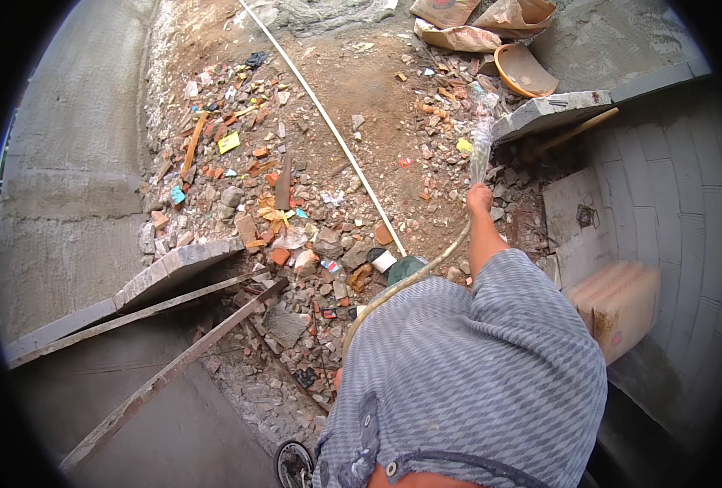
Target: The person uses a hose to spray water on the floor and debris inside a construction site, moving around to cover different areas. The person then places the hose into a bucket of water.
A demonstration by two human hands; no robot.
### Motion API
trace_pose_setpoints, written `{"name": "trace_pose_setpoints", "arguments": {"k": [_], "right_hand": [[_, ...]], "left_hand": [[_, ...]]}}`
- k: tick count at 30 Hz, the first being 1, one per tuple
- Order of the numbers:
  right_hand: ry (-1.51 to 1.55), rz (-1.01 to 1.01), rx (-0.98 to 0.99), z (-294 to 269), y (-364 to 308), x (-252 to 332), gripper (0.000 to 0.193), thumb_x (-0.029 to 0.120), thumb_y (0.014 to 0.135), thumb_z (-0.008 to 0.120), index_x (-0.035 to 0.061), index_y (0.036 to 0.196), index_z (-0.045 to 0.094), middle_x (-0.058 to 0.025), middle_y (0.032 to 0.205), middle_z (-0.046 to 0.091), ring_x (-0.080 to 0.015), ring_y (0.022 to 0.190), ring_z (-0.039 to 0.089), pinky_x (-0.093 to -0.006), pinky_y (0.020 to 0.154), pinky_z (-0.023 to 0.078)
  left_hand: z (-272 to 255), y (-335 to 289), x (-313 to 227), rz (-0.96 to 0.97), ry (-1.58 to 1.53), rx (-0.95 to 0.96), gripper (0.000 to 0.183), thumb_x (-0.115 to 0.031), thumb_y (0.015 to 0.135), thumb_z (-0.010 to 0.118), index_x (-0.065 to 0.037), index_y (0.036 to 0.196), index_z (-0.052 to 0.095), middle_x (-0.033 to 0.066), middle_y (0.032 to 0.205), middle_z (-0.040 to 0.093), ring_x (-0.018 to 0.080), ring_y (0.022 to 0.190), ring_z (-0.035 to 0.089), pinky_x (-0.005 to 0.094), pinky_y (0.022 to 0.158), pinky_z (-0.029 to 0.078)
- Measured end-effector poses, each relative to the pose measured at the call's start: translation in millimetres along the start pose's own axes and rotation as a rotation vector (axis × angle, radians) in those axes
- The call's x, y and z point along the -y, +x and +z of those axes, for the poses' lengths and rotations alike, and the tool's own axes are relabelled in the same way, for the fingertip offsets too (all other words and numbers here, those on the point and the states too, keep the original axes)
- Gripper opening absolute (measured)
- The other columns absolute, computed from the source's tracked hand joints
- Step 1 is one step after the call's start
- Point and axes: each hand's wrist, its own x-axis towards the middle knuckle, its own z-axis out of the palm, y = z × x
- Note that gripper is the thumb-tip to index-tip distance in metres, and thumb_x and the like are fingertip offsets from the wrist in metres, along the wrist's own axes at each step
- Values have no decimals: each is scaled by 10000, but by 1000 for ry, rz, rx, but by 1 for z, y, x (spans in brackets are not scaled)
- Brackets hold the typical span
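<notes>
My right hand (479,198) is closed around a pale hose (410,281), held out in front of me. Water (480,146) sprays from its end toward the rubble beside a concrete wall edge. From that hand the hose curves back across the front of my grey patterned shirt (475,350) and drops out of sight at my left side. Only a sliver of skin (338,379) shows there, at the shirt's edge; whether it is my left hand or arm is unclear, and its fingers are hidden.
Broken brick and stone rubble (328,244) covers the ground around my feet. A long white pipe (328,122) crosses it. Wooden planks (174,370) lean at left. At right are an orange-rimmed basin (526,71), paper sacks (491,24), a wooden handle (580,128) and a cardboard box (617,309).
</notes>
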Motion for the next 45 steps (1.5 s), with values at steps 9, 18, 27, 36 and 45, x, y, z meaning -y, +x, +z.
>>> {"name": "trace_pose_setpoints", "arguments": {"k": [9, 18, 27, 36, 45], "right_hand": [[52, -26, 70, -14, -33, 26, 508, 369, 853, 352, -64, 956, 596, -255, 1039, 572, -386, 990, 547, -456, 873, 406], [-371, -90, 316, 58, 37, -63, 352, 255, 834, 452, -1, 1022, 602, -200, 1119, 558, -339, 1051, 533, -405, 879, 430], [-96, 144, 98, -7, -20, -41, 463, 320, 861, 345, -51, 987, 592, -245, 1055, 570, -384, 1027, 529, -434, 887, 414], [-175, 115, 122, 3, 6, -85, 456, 321, 858, 364, -49, 1004, 588, -244, 1020, 584, -362, 991, 558, -421, 864, 431], [-32, 348, -2, -25, -4, -125, 413, 315, 835, 394, -8, 971, 613, -219, 1058, 580, -360, 995, 557, -416, 862, 438]], "left_hand": [[-5, 15, -7, 23, 39, 32, 314, -298, 882, 463, 3, 863, 548, 67, 660, 487, 151, 610, 447, 309, 580, 373], [-17, 9, -8, 22, 73, 52, 292, -281, 878, 463, -1, 859, 544, 61, 670, 487, 145, 617, 446, 305, 589, 373], [-26, -6, -3, -11, 84, 42, 270, -264, 875, 463, -6, 856, 540, 55, 680, 487, 138, 624, 445, 302, 597, 372], [-36, -14, -2, -18, 117, 66, 248, -247, 872, 464, -10, 853, 536, 49, 690, 487, 132, 631, 443, 298, 605, 372], [-31, -12, 14, 38, 146, 139, 226, -230, 868, 464, -15, 850, 532, 43, 701, 488, 126, 638, 442, 294, 613, 372]]}}
